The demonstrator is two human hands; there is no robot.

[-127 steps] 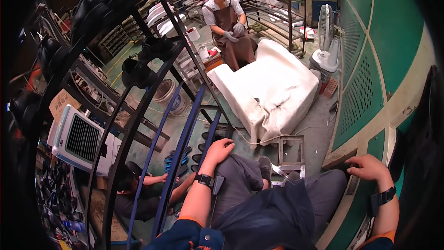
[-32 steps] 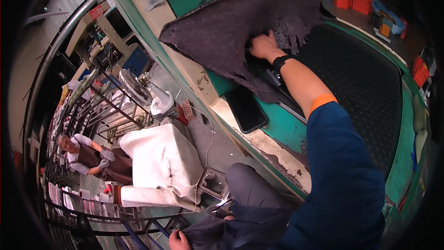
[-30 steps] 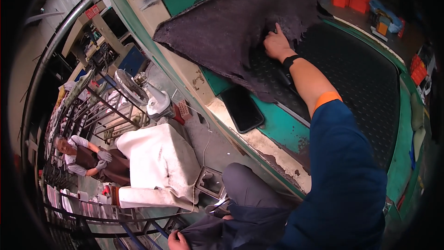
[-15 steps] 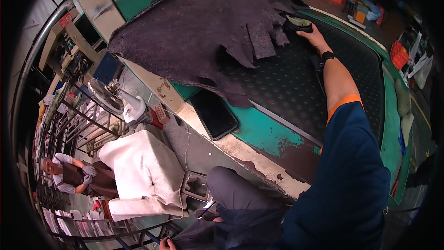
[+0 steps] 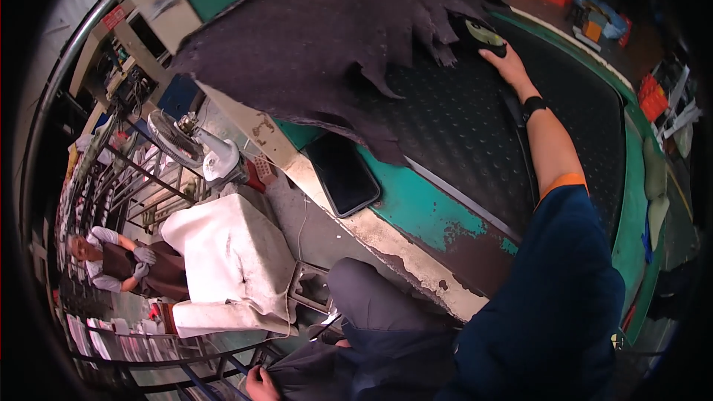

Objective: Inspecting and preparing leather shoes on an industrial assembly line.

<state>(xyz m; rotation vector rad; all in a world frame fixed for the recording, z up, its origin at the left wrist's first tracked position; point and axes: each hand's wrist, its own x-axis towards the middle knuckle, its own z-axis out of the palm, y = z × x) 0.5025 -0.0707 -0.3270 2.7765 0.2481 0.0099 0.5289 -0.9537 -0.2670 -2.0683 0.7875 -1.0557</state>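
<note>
Right hand (image 5: 509,67) on round black tool (image 5: 483,36), dark hide (image 5: 334,37) beside

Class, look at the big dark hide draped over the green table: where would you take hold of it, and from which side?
Grip the dark hide at its ragged near edge, where flaps lie loose on the studded black mat. Come from the seated person's side: that edge lies free there, while the right hand rests at its far corner.

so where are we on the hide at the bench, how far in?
Done: the dark hide lies spread over the studded mat. In hand: the right hand rests on a small black tool at the hide's ragged edge; the left hand is down by the lap. Left: no cut pieces visible.
</note>
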